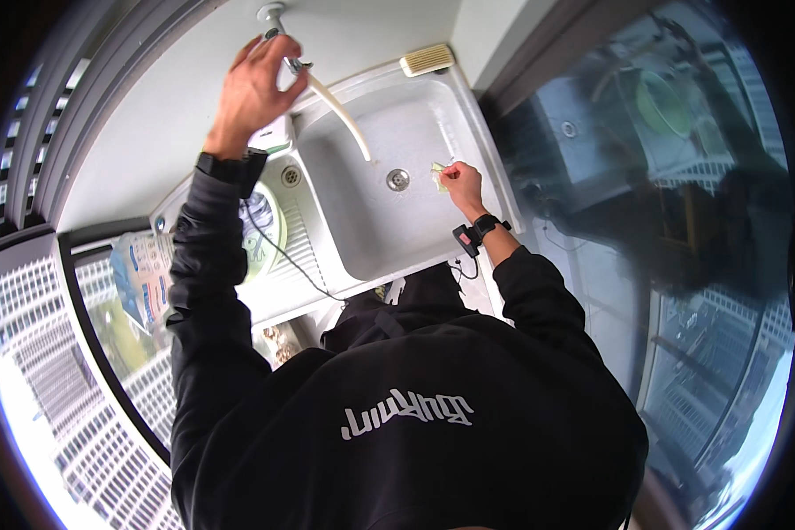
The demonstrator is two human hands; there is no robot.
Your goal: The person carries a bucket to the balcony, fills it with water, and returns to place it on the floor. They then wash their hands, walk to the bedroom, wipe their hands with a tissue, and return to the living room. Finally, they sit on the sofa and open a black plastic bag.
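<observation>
At the upper left, my left hand (258, 86) has its fingers around the handle end of a chrome wall tap (296, 65). From the tap a cream-coloured hose (341, 112) hangs down into a white laundry sink (404, 225), its end near the metal drain (398, 179). My right hand (462, 184) is low in the basin, right of the drain, and pinches a small pale green cloth or sponge (440, 177) against the sink floor. Whether water is running from the hose cannot be told.
A scrubbing brush (427, 61) lies on the sink's back right corner. Left of the basin, a green-rimmed tub (275, 225) stands on the ribbed drainboard (301, 245), near a second drain (291, 175). A plastic bag (142, 278) is further left; a glass panel (583, 152) borders the right.
</observation>
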